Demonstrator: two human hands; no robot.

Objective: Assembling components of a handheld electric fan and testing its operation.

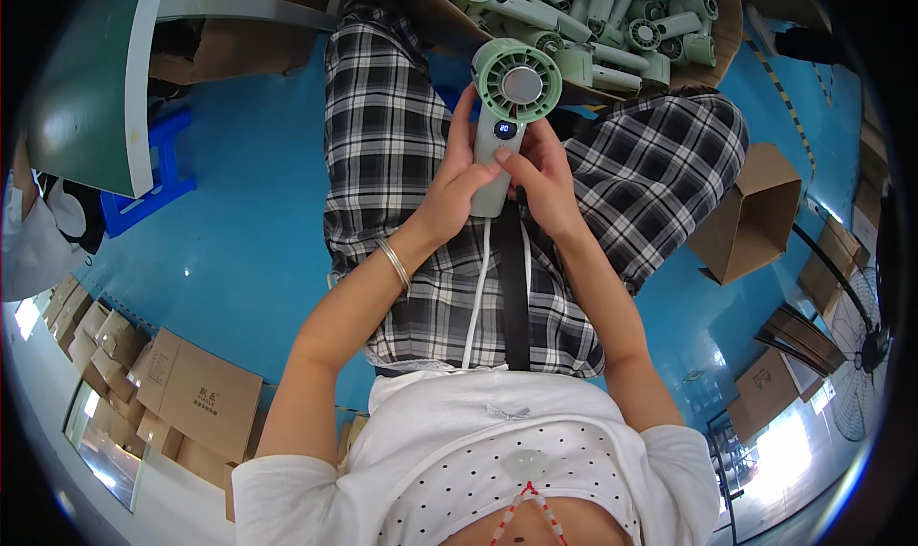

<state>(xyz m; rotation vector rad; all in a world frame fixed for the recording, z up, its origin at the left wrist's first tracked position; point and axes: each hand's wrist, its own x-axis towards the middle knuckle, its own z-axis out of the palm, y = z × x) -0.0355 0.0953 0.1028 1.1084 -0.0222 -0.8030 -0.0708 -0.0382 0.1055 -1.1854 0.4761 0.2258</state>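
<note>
A light green handheld fan is held upright between my two hands, its round grille and silver centre at the far end. Below the grille, a small dark display is lit. My left hand wraps the handle's left side, thumb on the front. From the right, my right hand grips the handle too, its thumb pressing on the front near the button area. A white cable runs from the handle's bottom end toward my waist. Just beyond the fan stands a cardboard box heaped with similar green fans.
A green-topped table stands at the left, with a blue stool beside it. An open carton sits on the blue floor at the right, near a large floor fan. Stacked cartons line the lower left. Another person's sleeve shows at far left.
</note>
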